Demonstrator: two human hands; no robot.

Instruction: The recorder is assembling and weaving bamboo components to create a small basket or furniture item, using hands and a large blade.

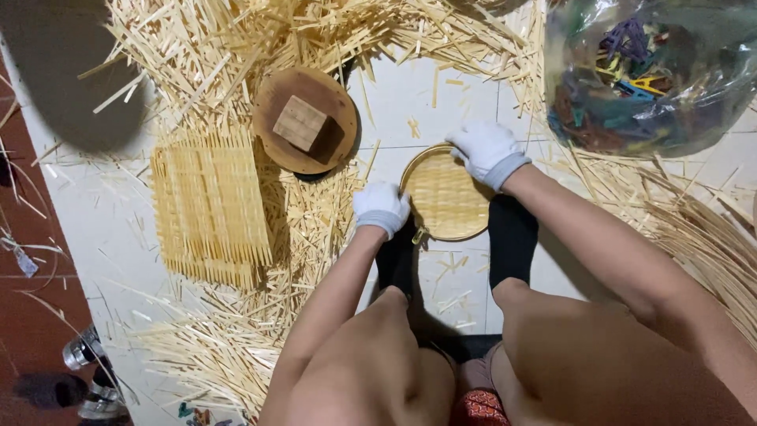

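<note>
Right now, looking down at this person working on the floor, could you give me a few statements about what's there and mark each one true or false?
1. Both hands wear white gloves. True: left hand, right hand.
2. The hands grip a round woven tray. True.
3. The wooden block lies on the square woven mat. False: it sits on a round wooden board.
4. The plastic bag is by the left hand. False: it is beyond the right hand.
5. The feet are bare. False: dark socks.
</note>
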